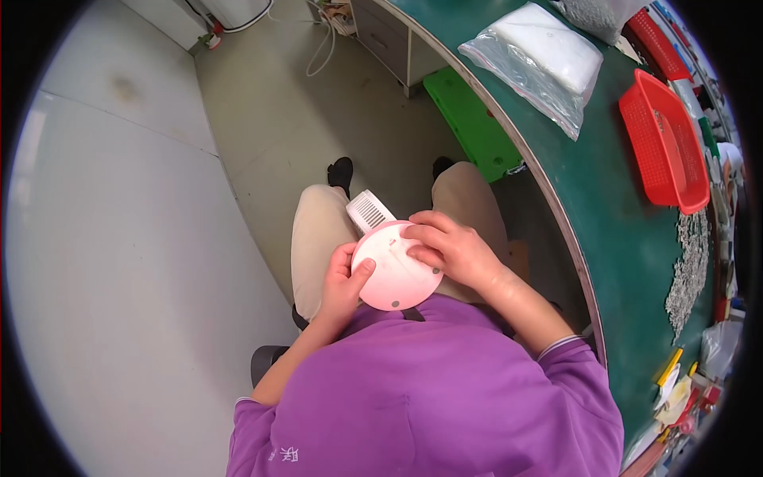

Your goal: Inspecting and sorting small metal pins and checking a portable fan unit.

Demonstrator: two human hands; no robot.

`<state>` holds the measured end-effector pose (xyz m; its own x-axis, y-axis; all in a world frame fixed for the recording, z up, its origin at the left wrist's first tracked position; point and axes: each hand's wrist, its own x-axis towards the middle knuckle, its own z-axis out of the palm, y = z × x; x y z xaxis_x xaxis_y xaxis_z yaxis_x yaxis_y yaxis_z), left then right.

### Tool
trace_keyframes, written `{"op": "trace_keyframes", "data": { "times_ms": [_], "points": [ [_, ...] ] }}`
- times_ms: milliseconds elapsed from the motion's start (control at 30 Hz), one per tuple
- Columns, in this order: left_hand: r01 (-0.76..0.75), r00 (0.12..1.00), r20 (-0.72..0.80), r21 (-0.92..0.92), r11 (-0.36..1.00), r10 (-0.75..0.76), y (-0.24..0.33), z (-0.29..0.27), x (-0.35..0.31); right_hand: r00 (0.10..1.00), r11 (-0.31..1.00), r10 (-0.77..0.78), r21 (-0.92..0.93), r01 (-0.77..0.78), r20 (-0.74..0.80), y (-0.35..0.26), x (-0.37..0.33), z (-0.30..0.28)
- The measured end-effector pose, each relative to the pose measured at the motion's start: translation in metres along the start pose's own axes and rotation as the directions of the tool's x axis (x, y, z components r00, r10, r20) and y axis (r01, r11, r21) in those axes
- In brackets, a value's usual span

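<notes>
A round pale pink base of a small device lies over my lap, its flat underside facing up, with small grey dots near the rim. Beyond it sticks out a white slotted part like a vent or grille; the device's exact kind does not show. My left hand grips the base's left edge, thumb on the flat face and fingers wrapped beneath. My right hand lies over the right side with bent fingers pressed to the face. Whether a small piece sits under those fingertips is hidden.
To the right curves a green-topped workbench. On it are a clear bag with white contents, a red plastic basket, a heap of small metal parts and a yellow-handled tool. A green crate stands under its edge.
</notes>
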<state>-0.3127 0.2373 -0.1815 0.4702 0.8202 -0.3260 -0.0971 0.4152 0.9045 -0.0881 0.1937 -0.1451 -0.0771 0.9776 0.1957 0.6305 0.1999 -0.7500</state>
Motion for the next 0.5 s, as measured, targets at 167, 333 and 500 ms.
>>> {"op": "trace_keyframes", "data": {
  "times_ms": [167,333,500],
  "points": [
    [-0.004,1.000,0.015,-0.002,1.000,0.004,-0.0035,0.0008,-0.0010,0.994,0.999,0.008,0.035,-0.012,0.111,0.0068,0.0021,-0.0039],
    [-0.014,1.000,0.023,0.003,1.000,0.014,-0.0013,0.0021,-0.0001,1.000,1.000,-0.020,0.009,0.020,-0.017,0.0051,-0.0061,0.0026],
    [-0.004,1.000,0.028,0.008,1.000,0.004,0.0004,0.0011,0.0002,0.993,0.998,-0.049,-0.030,0.046,-0.103,0.0026,-0.0059,0.0056]
  ]
}}
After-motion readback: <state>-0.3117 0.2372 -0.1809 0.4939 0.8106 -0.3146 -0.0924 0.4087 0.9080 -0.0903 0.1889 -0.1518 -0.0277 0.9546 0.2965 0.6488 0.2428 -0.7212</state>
